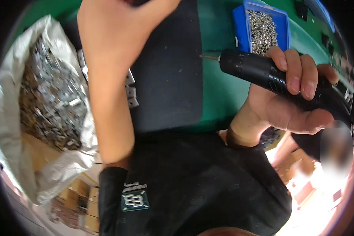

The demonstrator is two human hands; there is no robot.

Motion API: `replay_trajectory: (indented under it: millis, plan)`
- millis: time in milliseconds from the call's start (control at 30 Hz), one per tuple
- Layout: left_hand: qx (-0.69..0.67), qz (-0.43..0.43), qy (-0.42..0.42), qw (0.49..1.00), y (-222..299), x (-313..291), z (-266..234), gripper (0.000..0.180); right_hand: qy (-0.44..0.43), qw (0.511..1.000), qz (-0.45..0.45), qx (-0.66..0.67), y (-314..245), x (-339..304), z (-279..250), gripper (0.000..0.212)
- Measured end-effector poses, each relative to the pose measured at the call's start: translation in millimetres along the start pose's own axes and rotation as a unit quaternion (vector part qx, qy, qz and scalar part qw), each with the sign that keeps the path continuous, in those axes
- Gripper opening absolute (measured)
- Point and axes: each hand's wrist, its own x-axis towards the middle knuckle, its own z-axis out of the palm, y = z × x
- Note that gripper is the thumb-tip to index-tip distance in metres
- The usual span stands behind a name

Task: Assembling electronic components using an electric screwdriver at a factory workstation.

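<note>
Green tabletop [220, 94] as background, flat black mat [169, 78] over part of it. Far left: crinkled whitish sack [8, 102] full of small silvery metal pieces [53, 102]. Next, left hand [114, 29], blurred, fingers cut off by top edge; can't tell if it grips anything. Flat silver metal plates [133, 103] poke out beside that forearm. Then black cylindrical power screwdriver [259, 72], grasped in right hand [287, 90], bit pointing left near mat's right edge, no visible contact. Behind it, blue plastic bin [242, 33] of shiny metal fasteners [263, 31]. Step looks like driver at the ready; next move probably calls for aiming the bit down onto a fastener.
</note>
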Motion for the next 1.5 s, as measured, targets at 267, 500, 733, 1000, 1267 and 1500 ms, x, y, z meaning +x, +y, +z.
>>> replay_trajectory:
  millis: [267, 500, 733, 1000, 1267, 1500]
  plan:
    - [0.209, 0.121, 0.055, 0.969, -42, 1, -12, 0.043, -0.054, 0.993, 0.006, -0.103, 4, -2, 8, 0.054]
    - [0.200, 0.029, 0.000, 0.979, -39, -7, -15, 0.040, -0.046, 0.991, 0.000, -0.125, 12, -5, 15, 0.053]
    - [0.193, 0.027, -0.002, 0.981, -46, -7, -14, 0.043, -0.057, 0.991, -0.005, -0.122, 9, -1, 10, 0.052]
    - [0.141, -0.006, -0.049, 0.989, -36, -4, -19, 0.045, -0.060, 0.989, 0.009, -0.138, 7, 0, 13, 0.061]
    - [0.146, 0.000, -0.045, 0.988, -36, -3, -16, 0.043, -0.096, 0.987, 0.003, -0.129, 4, 2, 13, 0.093]
    - [0.160, 0.043, -0.020, 0.986, -43, -5, -16, 0.043, -0.126, 0.983, 0.000, -0.134, 9, 5, 11, 0.101]
